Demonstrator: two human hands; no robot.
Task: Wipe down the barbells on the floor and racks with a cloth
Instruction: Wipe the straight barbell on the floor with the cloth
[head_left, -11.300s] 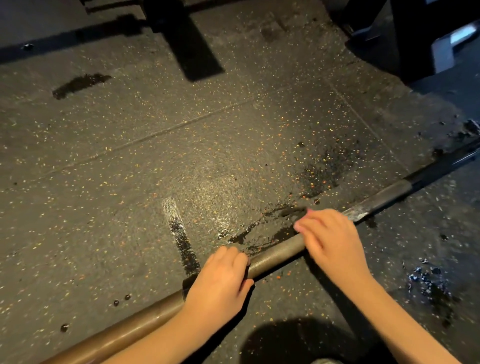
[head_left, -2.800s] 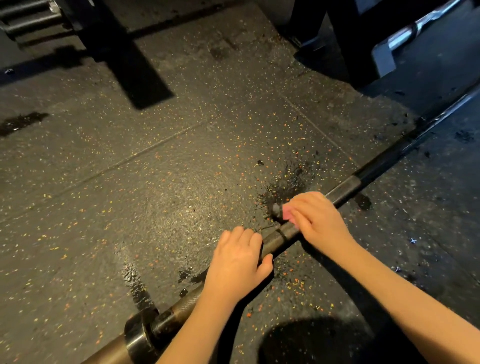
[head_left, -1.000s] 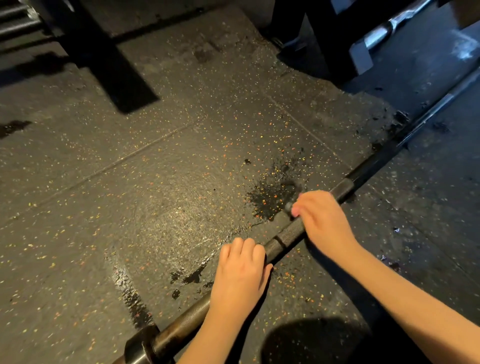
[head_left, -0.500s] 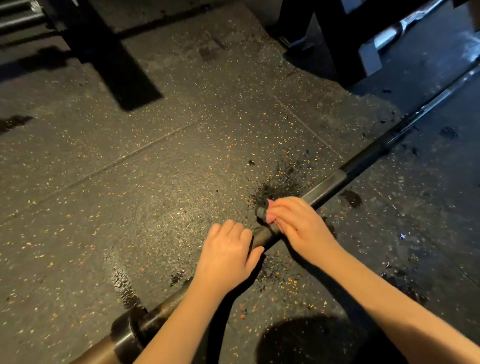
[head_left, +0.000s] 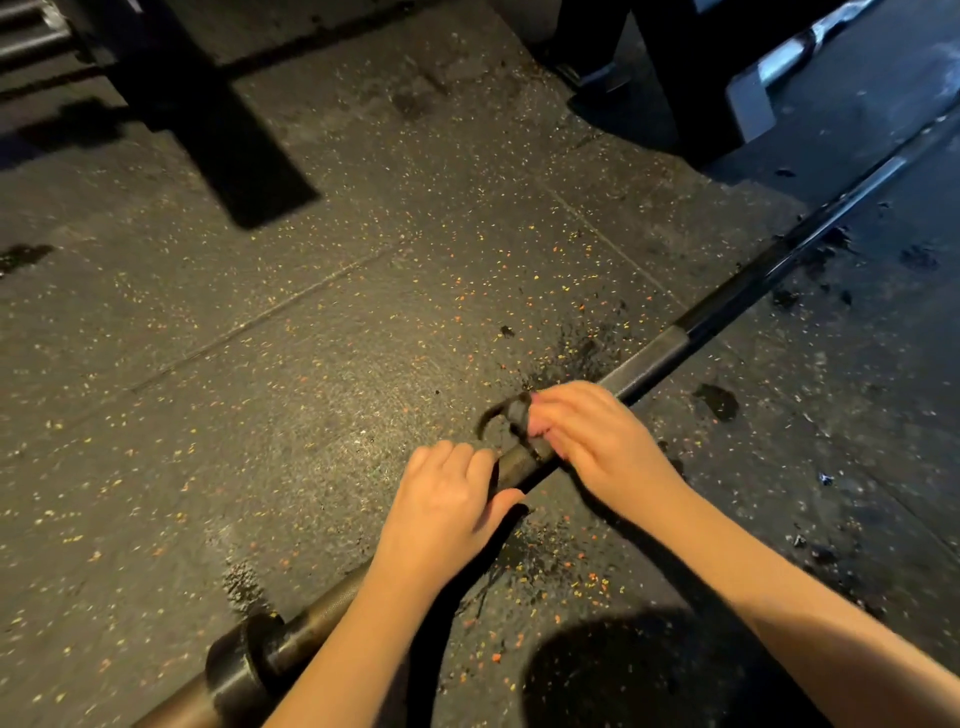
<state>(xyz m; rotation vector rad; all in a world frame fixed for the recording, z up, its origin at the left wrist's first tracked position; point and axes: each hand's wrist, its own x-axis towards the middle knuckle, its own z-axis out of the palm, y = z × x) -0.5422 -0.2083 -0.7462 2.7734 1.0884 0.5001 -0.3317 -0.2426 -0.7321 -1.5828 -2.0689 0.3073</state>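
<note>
Barbell (head_left: 649, 366) lies flat on speckled rubber floor (head_left: 260, 415), running diagonally from its collar (head_left: 236, 670) at the near end to the far upper right. Left hand (head_left: 449, 512) curled over the shaft just past the collar, fingers wrapped, thumb against the bar. Right hand (head_left: 592, 441) just beyond the left along the bar, fingers closed on a dark cloth (head_left: 511, 415) pressed to the shaft; one cloth end loops out onto the floor. Wet dark patches (head_left: 719, 400) beside the bar. Rack base (head_left: 691, 78) well beyond the bar.
</note>
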